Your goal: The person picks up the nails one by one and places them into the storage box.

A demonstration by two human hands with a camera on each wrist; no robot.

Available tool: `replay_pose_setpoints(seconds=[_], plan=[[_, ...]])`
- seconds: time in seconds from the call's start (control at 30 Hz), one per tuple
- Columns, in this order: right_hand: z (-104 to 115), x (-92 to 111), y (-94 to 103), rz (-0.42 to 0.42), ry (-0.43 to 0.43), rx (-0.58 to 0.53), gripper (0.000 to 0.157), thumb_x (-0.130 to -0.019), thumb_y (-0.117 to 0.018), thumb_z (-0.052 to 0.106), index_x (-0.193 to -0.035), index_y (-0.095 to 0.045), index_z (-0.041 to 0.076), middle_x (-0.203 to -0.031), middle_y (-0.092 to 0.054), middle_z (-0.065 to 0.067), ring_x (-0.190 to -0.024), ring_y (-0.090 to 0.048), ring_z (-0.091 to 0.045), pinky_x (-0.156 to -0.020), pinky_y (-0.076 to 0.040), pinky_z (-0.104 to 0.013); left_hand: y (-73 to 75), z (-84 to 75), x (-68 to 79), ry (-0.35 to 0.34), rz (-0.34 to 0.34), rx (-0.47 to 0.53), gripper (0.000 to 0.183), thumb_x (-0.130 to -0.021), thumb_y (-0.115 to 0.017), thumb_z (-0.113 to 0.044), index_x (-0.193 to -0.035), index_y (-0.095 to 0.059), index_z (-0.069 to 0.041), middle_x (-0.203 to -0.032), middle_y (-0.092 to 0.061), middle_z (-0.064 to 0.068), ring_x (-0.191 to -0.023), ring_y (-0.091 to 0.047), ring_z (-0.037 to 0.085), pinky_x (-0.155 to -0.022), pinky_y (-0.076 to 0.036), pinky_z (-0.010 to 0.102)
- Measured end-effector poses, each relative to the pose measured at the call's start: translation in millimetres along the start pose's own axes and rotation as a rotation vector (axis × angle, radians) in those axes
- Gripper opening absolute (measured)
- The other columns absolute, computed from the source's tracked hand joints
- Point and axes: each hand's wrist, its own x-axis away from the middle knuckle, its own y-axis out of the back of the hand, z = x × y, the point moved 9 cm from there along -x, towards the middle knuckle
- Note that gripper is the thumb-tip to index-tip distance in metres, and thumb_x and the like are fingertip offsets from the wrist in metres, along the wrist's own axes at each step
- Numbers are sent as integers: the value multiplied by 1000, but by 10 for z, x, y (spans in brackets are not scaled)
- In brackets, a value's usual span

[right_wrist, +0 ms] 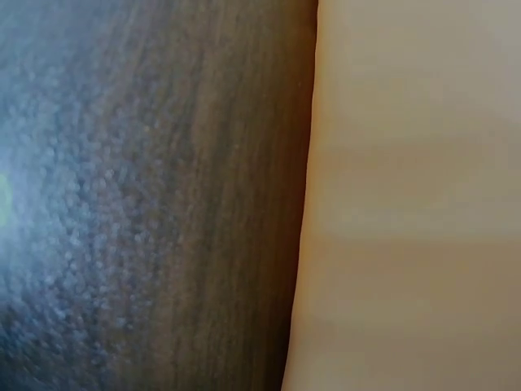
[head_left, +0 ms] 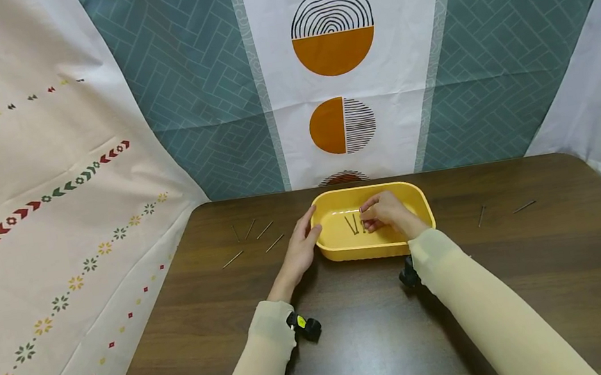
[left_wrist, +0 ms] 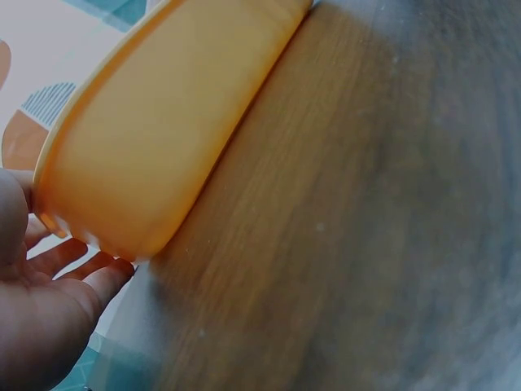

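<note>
Yellow tray (head_left: 362,251): one, plastic, rounded corners, upright on the dark wooden table (head_left: 359,347); serves as the landmark for all entries below.
Left hand (head_left: 300,247): at the tray's left end; thumb by the rim, fingers bent against the outer wall, gripping that end.
Right hand (head_left: 387,210): over the tray's interior; fingers bent, thumb and fingertips apparently pinching one slim metal nail (head_left: 363,225). The right wrist view shows no fingers to confirm it.
Nails inside tray (head_left: 355,224): two lying on the floor of the tray, just left of the right hand's fingertips.
Nails left of tray (head_left: 274,242): five, scattered on the wood beyond the left hand, apart from one another.
Nails right of tray (head_left: 524,206): two in plain sight, well apart from the tray; a possible further tip beside the right sleeve (head_left: 485,289) is too small to identify.
Progress: judged part-way. Three nails are within the tray's walls, counting the pinched one; at least seven lie outside. Whether nails are going in or coming out cannot be told.
</note>
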Motion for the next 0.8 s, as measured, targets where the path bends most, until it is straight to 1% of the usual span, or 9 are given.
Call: replay_pose_setpoints(seconds=[0.23,0.5,0.8], plan=[[-12,-21,2,-3,11,41,19,-99,-64,-7,-115,-60,-15,-76,-66,-11,-55,-59,-12,-57,-58,-26,-2,20,1,21,3,-19,54,-112,-48,-22,-164,-35,-14,-165,-34,12,-154,-29,30,-124,-27,47],[-15,-16,8,-5,16,64,24,-101,-62,-4,-120,-61,-17,-78,-65,-11,-56,-59,-12,-58,-58,-25,-2,26,-2,29,4,-18,54,-112,-48,-21,-164,-34,-14,-166,-34,11,-154,-30,29,-124,-28,46],[12,4,-1,6,31,68,26,-101,-61,-2,-122,-61,-19,-78,-66,-12,-56,-60,-13,-59,-59,-27,-9,3,-1,0,5,-16,54,-112,-48,-19,-164,-34,-12,-166,-32,13,-155,-28,31,-124,-26,48]])
